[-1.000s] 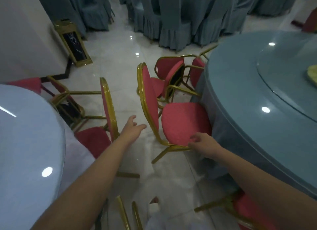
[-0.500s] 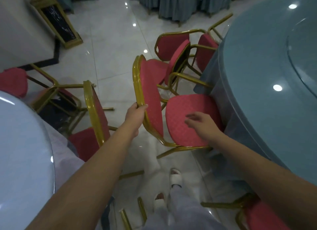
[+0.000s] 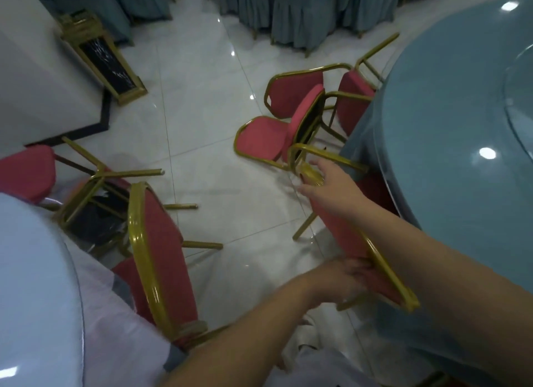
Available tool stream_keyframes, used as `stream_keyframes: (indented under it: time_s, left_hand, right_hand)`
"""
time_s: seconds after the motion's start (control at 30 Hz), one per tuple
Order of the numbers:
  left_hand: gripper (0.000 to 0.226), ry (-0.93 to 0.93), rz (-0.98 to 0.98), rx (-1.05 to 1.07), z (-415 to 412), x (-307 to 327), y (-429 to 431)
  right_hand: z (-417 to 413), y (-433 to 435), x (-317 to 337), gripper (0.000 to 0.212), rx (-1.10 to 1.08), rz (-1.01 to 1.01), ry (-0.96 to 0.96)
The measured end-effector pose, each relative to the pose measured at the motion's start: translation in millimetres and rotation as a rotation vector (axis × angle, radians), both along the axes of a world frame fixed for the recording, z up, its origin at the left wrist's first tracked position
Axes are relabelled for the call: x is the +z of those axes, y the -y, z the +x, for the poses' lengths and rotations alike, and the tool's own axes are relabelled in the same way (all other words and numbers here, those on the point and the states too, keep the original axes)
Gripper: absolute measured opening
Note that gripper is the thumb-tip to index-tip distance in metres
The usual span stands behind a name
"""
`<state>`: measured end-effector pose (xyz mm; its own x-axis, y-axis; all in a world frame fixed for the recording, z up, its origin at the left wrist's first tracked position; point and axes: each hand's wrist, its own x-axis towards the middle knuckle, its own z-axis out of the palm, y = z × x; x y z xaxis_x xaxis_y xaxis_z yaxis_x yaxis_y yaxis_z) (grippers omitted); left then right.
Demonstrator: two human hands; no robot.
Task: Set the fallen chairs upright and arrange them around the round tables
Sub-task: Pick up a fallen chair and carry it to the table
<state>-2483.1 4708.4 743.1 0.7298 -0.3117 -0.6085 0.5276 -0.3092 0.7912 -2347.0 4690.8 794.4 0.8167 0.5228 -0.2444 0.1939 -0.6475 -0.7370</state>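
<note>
Landmark: blue round table (image 3: 447, 185); all positions are referred to it.

Held chair (image 3: 350, 244): red pads, gold frame, tipped at a slant against the table's near-left edge. The seat end is tucked under the cloth and one gold leg is on the floor tiles.

Left hand (image 3: 343, 277): at the chair's lower end, the end nearer me along the table edge. My fingers are curled round the padded panel and grip it. The hand is motion-blurred, so I cannot make out the finger detail.

Right hand (image 3: 331, 185): at the chair's upper end, close to the table edge. My fingers are nearly straight and spread, lying over the gold rim with the thumb out to the side. I cannot tell whether any finger hooks under the rim.

Nearer fallen chair (image 3: 265, 140): lying on the floor just beyond my right hand, left of the table.
Farther fallen chair (image 3: 294, 94): tangled with the nearer one, against the table's far-left edge.

Upright chair (image 3: 161, 251): well left of the table, across the aisle, at the white table (image 3: 28, 300).
Overturned chair (image 3: 95, 190): legs in the air, just beyond that upright chair.

Gold-framed stand (image 3: 106, 61): far left of the table, by the wall.
</note>
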Motion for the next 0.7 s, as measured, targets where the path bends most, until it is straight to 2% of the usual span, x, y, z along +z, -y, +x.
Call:
stream_keyframes:
  time_s: [0.1,0.17,0.23,0.33,0.43,0.57,0.7]
  left_hand:
    - [0.053,0.018,0.082,-0.167,25,0,-14]
    - [0.056,-0.048,0.135,-0.149,40,0,-46]
    - [0.051,-0.147,0.148,-0.062,55,-4,-91]
    - [0.044,-0.222,0.267,0.151,81,-15,-169]
    - [0.043,-0.23,0.298,0.389,117,-32,-242]
    - [0.06,-0.169,0.23,0.622,174,-50,-321]
    - [0.062,-0.158,0.259,0.742,218,-54,-390]
  right_hand:
    - [13,10,-2,0.066,0.037,-0.088,0.003]
    - [22,12,-3,0.063,0.031,-0.082,-0.007]
    - [31,8,-5,0.06,0.023,-0.054,-0.031]
    - [51,-9,-10,0.059,0.022,-0.036,-0.073]
    - [80,-39,-20,0.058,0.011,-0.053,-0.118]
    - [128,-92,-33,0.053,-0.027,-0.146,-0.178]
    - [171,-146,-39,0.051,-0.134,-0.24,-0.257]
